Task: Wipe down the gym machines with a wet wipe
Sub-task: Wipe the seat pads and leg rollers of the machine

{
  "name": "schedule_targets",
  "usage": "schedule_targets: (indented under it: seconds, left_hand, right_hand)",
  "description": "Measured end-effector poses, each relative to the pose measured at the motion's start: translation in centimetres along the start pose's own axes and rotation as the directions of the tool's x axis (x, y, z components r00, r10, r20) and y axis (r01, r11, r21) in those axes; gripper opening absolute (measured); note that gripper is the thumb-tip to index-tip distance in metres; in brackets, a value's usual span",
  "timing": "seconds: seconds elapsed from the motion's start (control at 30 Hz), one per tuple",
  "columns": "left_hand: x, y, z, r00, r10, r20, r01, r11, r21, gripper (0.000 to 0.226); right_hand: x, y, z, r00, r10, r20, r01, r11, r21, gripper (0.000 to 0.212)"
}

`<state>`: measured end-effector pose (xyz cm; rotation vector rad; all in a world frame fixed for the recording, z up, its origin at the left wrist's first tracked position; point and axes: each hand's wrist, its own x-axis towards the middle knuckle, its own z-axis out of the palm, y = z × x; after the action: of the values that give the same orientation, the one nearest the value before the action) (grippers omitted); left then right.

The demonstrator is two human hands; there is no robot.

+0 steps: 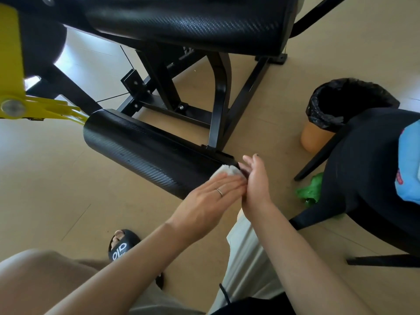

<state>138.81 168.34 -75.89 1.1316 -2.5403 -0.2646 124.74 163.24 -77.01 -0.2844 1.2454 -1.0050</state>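
Wet wipe (228, 172) lies bunched and white on the near end of the black roller pad (145, 151), and we see it pressed there under our left hand (209, 194). The grip of that hand is flat and open: the fingers lie straight over the wipe, pushing it against the textured pad rather than curling round it, and a thin ring (219, 192) sits on one finger. Our right hand (255, 180) stands edge-on just beside the left, its fingers straight and pointing up past the end of the roller; its grip is open too, and whether its palm touches the wipe or the end face of the pad we cannot tell, since the hand hides that side.

The roller pad runs from upper left to lower right, low over the pale floor (45, 178). At its far end it meets a yellow arm (45, 109) of the machine. Above it sits a large black seat cushion (193, 23), carried on a black steel frame (218, 94) bolted to the floor.

To the right stands an orange bin (318, 137) lined with a black bag (350, 98), and near it a black chair (363, 178) with a blue pack (409, 160) lying on it. A crumpled green bag (310, 192) lies on the floor beneath the chair. At the lower left we see a foot in a black sandal (122, 245).
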Motion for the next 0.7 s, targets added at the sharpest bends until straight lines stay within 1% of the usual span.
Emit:
schedule_targets:
  seconds: [0.07, 0.1, 0.13, 0.17, 0.23, 0.27, 0.33, 0.4, 0.47, 0.5, 0.57, 0.63, 0.7]
  left_hand:
    - [-0.1, -0.2, -0.9, 0.997, 0.065, 0.032, -0.065, 0.998, -0.008, 0.04]
    - [-0.3, -0.8, -1.6, 0.998, 0.044, 0.049, -0.044, 0.999, -0.012, 0.041]
    - [-0.5, -1.6, -2.3, 0.998, -0.028, 0.06, 0.028, 1.0, 0.002, 0.046]
    - [-0.9, -2.7, -3.2, 0.989, -0.135, 0.062, 0.133, 0.991, 0.034, 0.054]
    - [-2.0, -5.3, -4.9, 0.946, -0.323, 0.036, 0.318, 0.942, 0.106, 0.062]
    - [-2.7, -6.6, -5.7, 0.921, -0.39, 0.015, 0.385, 0.914, 0.127, 0.061]
    - [-3.4, -8.7, -7.1, 0.873, -0.485, -0.057, 0.488, 0.865, 0.118, 0.052]
    - [-3.4, -10.1, -7.9, 0.837, -0.533, -0.125, 0.544, 0.836, 0.072, 0.047]
    - [-3.1, -10.3, -7.7, 0.831, -0.542, -0.123, 0.548, 0.836, 0.021, 0.045]
    - [-3.0, -10.1, -7.4, 0.841, -0.531, -0.104, 0.534, 0.845, -0.001, 0.045]
    - [-2.9, -9.5, -7.0, 0.867, -0.495, -0.06, 0.494, 0.869, -0.023, 0.047]
    - [-2.8, -8.9, -6.8, 0.89, -0.456, -0.024, 0.456, 0.89, -0.019, 0.049]
    - [-2.6, -8.3, -6.6, 0.906, -0.424, 0.011, 0.424, 0.906, -0.001, 0.048]
  right_hand:
    - [-0.3, 0.1, 0.4, 1.0, -0.012, -0.011, 0.011, 0.998, -0.058, 0.038]
    - [-0.4, 0.1, 0.6, 1.0, -0.005, -0.01, 0.004, 0.998, -0.066, 0.033]
    - [-0.4, 0.1, 0.7, 1.0, 0.004, -0.003, -0.004, 0.997, -0.08, 0.03]
    - [-0.3, 0.2, 0.9, 1.0, 0.009, 0.01, -0.008, 0.996, -0.091, 0.028]
    - [-0.8, 0.3, 1.3, 1.0, 0.011, 0.023, -0.008, 0.992, -0.129, 0.031]
    - [-0.9, 0.6, 1.5, 0.999, -0.018, 0.028, 0.023, 0.982, -0.186, 0.034]
    - [-0.9, 1.5, 1.9, 0.984, -0.171, 0.041, 0.174, 0.916, -0.361, 0.044]
    - [-1.1, 2.5, 2.3, 0.955, -0.293, 0.045, 0.281, 0.848, -0.448, 0.052]
    - [-0.8, 3.4, 2.3, 0.931, -0.361, 0.043, 0.337, 0.811, -0.478, 0.055]
    - [-0.6, 3.9, 2.2, 0.921, -0.387, 0.042, 0.355, 0.791, -0.498, 0.055]
    - [-0.6, 4.8, 1.9, 0.876, -0.477, 0.073, 0.433, 0.712, -0.553, 0.056]
    - [-1.0, 6.1, 1.5, 0.797, -0.586, 0.147, 0.54, 0.581, -0.609, 0.062]
    - [-1.3, 7.4, 0.8, 0.7, -0.67, 0.248, 0.636, 0.427, -0.643, 0.066]
